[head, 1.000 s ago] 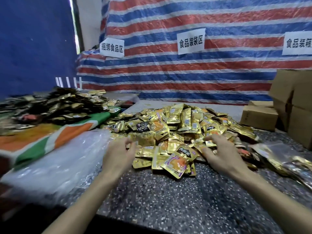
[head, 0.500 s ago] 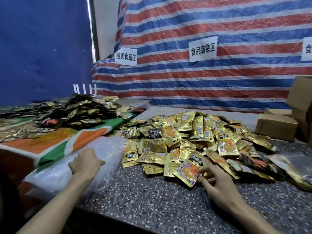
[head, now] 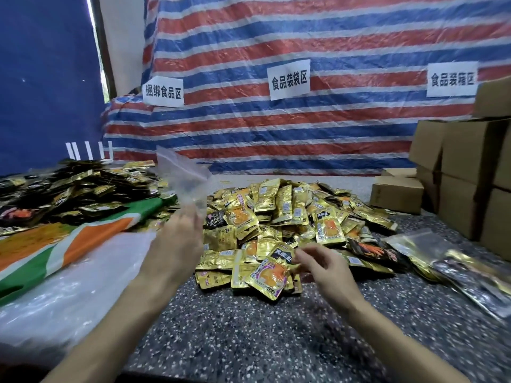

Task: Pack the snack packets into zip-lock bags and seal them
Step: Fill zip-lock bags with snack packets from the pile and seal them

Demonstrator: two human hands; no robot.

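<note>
Left of the snack packet pile (head: pixel 290 211): left hand (head: pixel 177 244) grips a clear zip-lock bag (head: pixel 181 178) by its lower end, bag standing up above the fingers.
Pile's near edge: right hand (head: pixel 323 264), fingers curled, tips on a gold packet (head: pixel 266 276). Pinching or just touching, cannot tell.
Right of pile: filled bags (head: pixel 442 261) lying flat, cardboard boxes (head: pixel 470 175) beyond.

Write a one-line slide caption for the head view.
Left hand holds a clear bag; right hand reaches the snack packets.
</note>
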